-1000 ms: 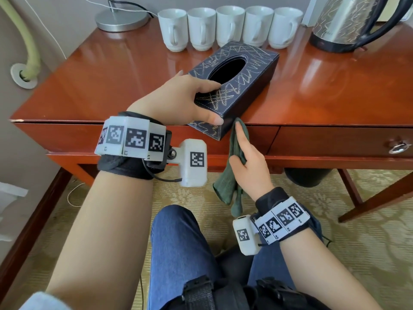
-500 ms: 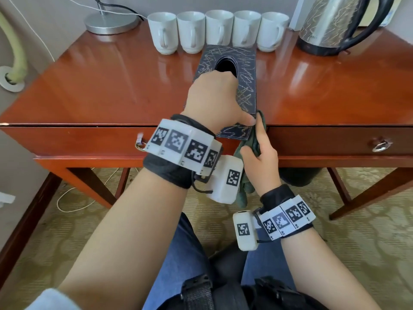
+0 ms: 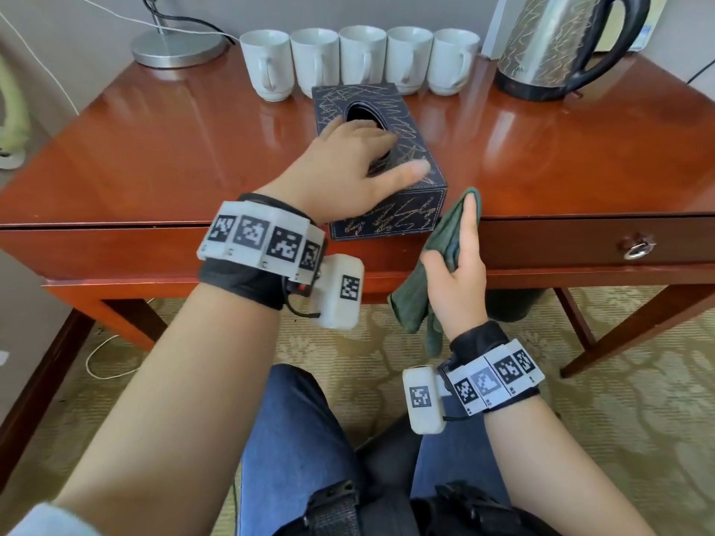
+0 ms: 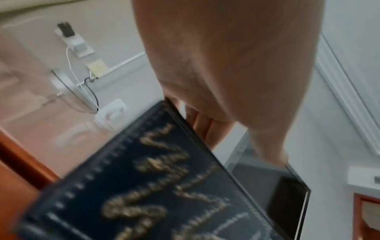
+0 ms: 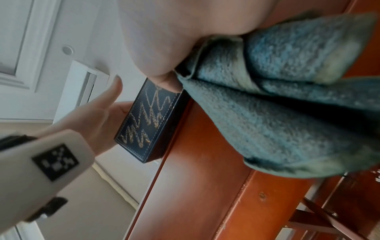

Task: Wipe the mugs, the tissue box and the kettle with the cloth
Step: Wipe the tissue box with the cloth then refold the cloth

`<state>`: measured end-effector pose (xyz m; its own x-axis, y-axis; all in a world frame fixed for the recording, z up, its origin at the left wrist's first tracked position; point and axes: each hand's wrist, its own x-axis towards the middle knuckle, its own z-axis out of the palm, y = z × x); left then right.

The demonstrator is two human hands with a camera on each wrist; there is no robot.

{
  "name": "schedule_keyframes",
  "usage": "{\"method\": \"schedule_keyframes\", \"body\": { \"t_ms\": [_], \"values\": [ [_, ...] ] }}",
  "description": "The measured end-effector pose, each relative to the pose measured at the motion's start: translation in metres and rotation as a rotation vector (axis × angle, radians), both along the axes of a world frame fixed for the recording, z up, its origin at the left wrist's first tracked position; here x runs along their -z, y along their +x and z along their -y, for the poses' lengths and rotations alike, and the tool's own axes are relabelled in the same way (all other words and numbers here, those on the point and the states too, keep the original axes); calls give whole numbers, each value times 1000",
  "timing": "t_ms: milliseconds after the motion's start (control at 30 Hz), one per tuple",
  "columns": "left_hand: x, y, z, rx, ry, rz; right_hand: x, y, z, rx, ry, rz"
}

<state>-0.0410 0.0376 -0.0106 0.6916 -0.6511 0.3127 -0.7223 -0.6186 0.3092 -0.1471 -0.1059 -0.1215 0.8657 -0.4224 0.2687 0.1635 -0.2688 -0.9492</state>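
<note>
The dark tissue box with gold scribbles stands at the table's front edge, its near end hanging slightly over. My left hand lies on its top, fingers hooked at the oval opening, thumb spread along the top. The left wrist view shows the box blurred under the palm. My right hand pinches the folded green cloth, its index finger stretched along it. The cloth's tip is beside the box's right front corner. In the right wrist view the cloth hangs against the table's edge. Several white mugs and the steel kettle stand at the back.
A lamp base with its cable sits at the back left of the red-brown table. A drawer with a ring pull is at the front right. My knees are under the table's front edge.
The tissue box has been turned anticlockwise, from slanting right to slanting left. My left hand moved from its near corner onto its top. The cloth stayed by the front edge.
</note>
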Motion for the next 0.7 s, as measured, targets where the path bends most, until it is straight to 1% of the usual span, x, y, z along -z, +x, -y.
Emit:
{"method": "schedule_keyframes", "body": {
  "t_ms": [33, 133, 200, 233, 333, 400, 467, 567, 633, 700],
  "values": [
    [-2, 1, -6, 3, 18, -11, 0, 0, -1, -10, 7, -1],
    [-10, 2, -23, -37, 42, -165, 2, 2, -1, -22, 41, -8],
    [-12, 3, -29, -9, 69, -239, 3, 3, 0, -21, 51, -5],
    [-10, 5, -29, -6, 70, -244, 4, 3, 0, -24, 50, -6],
    [-3, 7, -24, -5, 38, -184, 3, 3, -3, -41, 27, 11],
    [4, 7, -21, -5, 9, -137, 2, 2, -6, -44, -30, 40],
    [12, 6, -20, 5, -33, -93, 2, 1, -8, -41, -107, 66],
    [20, 6, -17, 6, -117, -22, 4, 1, -9, -14, -273, 79],
    [24, 7, -13, -5, -173, 23, 5, 2, -13, 4, -374, 60],
    [27, 8, -10, -12, -234, 54, 5, 1, -17, 22, -427, 15]
  ]
}}
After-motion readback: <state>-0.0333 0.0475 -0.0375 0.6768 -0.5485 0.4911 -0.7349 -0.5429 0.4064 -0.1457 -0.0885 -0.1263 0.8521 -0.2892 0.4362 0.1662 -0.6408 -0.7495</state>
